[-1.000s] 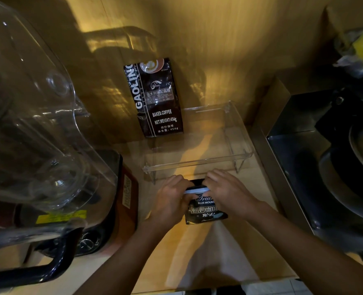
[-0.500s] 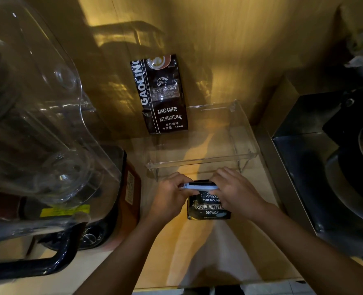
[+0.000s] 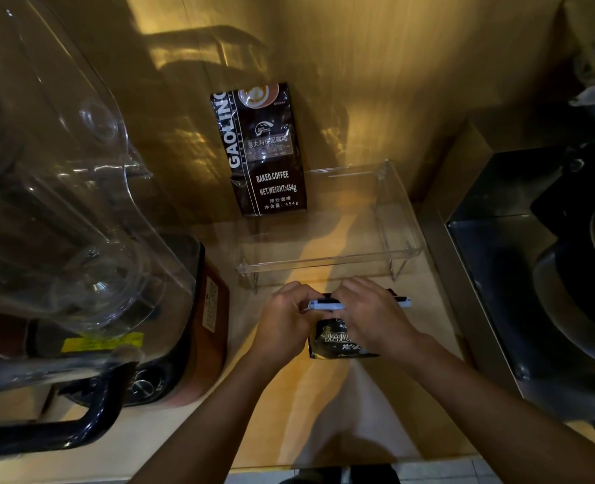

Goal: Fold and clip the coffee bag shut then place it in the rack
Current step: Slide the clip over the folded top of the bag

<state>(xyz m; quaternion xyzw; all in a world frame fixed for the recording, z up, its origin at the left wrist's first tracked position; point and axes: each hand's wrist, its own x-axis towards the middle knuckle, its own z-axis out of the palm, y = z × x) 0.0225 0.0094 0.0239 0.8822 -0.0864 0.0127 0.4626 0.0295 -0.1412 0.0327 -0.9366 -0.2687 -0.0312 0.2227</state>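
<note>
Seen from my remote station: the small dark coffee bag [image 3: 341, 338] stands on the wooden counter [image 3: 324, 413], printed face toward the camera, its top toward the wall and its long axis running roughly front to back in the head view. A pale clip [image 3: 325, 305] lies crosswise over the folded top, its long axis left to right; its far end [image 3: 402, 302] projects past the right hand. The left hand [image 3: 283, 323] is curled, pinching the clip's left end between thumb and fingers; the right hand [image 3: 369, 316] arches over the bag top, fingers pressed down on the clip. The clear rack [image 3: 327, 263] sits just beyond the hands, its front rim near the knuckles and its tray open from above. A larger coffee bag [image 3: 264, 151] stands upright against the wall at the rack's back left. A blender [image 3: 79, 221] crowds the left; a steel sink edge [image 3: 463, 274] bounds the right. Bare counter lies in front of the bag.
</note>
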